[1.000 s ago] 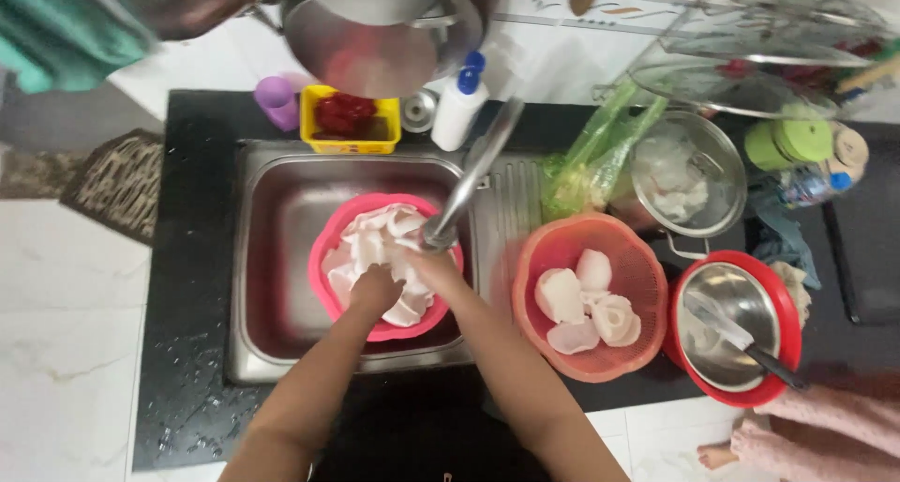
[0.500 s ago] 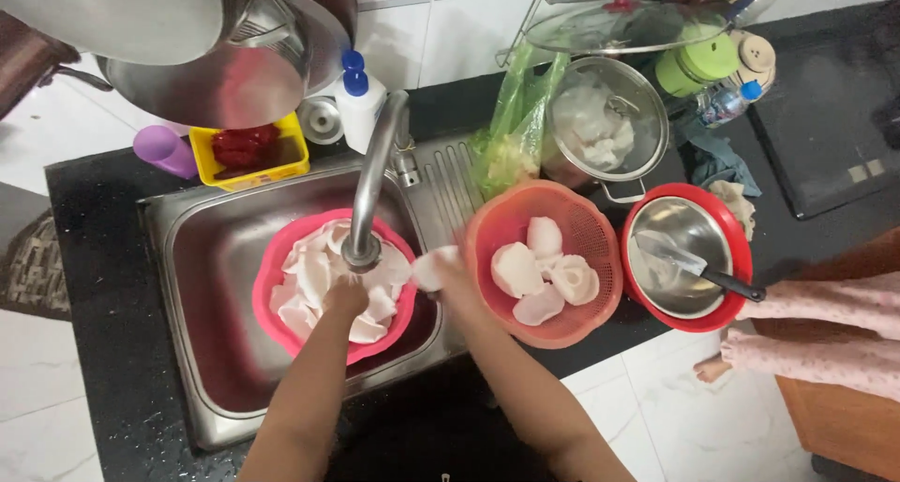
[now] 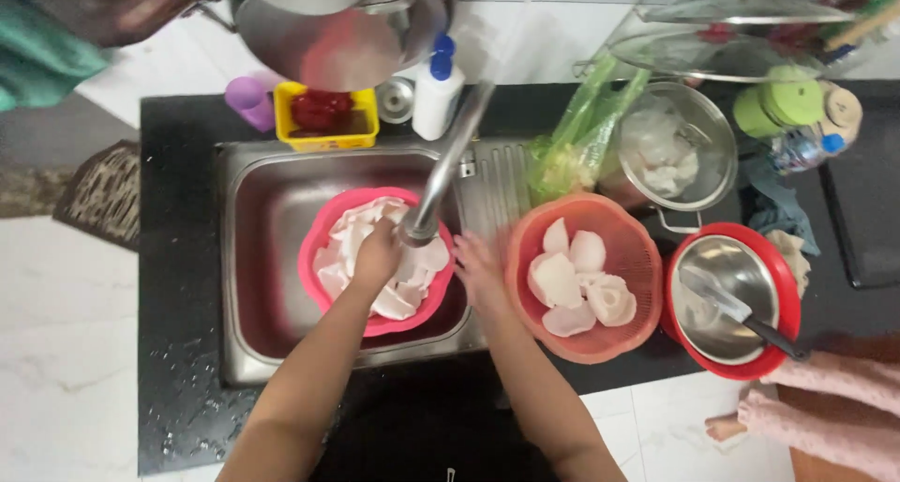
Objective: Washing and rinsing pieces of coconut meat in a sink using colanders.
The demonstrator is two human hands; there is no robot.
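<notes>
the black counter (image 3: 178, 369) carries a steel sink (image 3: 253, 257), its tap (image 3: 441, 177) arching over a pink basin (image 3: 314, 257) of pale white pieces (image 3: 352, 233), set there to sit under the spout. just right, on the drainboard edge, an orange basket (image 3: 637, 257) holds a few more pieces (image 3: 572, 280), within easy reach. the left hand (image 3: 375, 255) rests curled down among the basin's pieces; what its fingers pinch i cannot tell. the right hand (image 3: 480, 271) lies between basin and basket, fingers loosely spread, empty.
</notes>
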